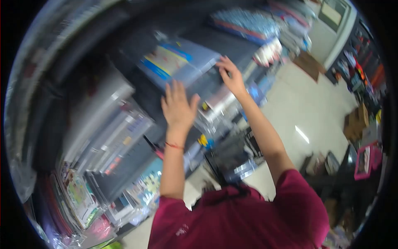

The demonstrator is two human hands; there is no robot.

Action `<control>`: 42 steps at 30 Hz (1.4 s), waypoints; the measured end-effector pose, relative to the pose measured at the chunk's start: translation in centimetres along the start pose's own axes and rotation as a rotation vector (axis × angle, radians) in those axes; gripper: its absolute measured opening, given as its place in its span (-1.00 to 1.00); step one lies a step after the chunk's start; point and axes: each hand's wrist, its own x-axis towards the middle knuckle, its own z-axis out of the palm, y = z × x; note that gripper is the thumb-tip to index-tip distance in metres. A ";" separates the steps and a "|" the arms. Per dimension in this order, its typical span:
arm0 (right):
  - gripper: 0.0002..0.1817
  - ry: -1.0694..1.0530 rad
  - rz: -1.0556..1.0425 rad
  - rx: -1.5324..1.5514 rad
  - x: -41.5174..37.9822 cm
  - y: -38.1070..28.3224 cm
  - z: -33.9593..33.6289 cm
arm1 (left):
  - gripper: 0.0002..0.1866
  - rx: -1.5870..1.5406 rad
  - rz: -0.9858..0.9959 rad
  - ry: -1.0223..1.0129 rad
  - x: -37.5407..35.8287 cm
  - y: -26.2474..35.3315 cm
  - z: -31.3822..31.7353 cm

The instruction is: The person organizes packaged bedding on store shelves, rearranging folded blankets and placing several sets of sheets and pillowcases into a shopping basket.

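Note:
A flat, clear-plastic-wrapped package (195,62) with a blue-and-yellow printed label (168,60) lies on the dark counter top. My left hand (179,106) is at its near edge, palm down, with the fingers spread and fingertips right at the plastic. My right hand (231,78) is by the package's right corner, fingers stretched out and the thumb apart from them. A thin red string is around my left wrist. Motion blurs the package and the left part of the view.
Stacks of plastic-wrapped goods (132,128) stand to the left. A blue-patterned wrapped bundle (246,23) lies at the far end of the counter. A dark stool or crate (232,159) stands close before me. Cardboard boxes (355,122) and a pink-framed item (365,162) are on the right.

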 end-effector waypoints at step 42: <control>-0.59 -0.203 1.057 -0.231 -53.9 18.9 -13.7 | -0.56 -0.706 -1.066 -0.758 -42.1 15.8 27.1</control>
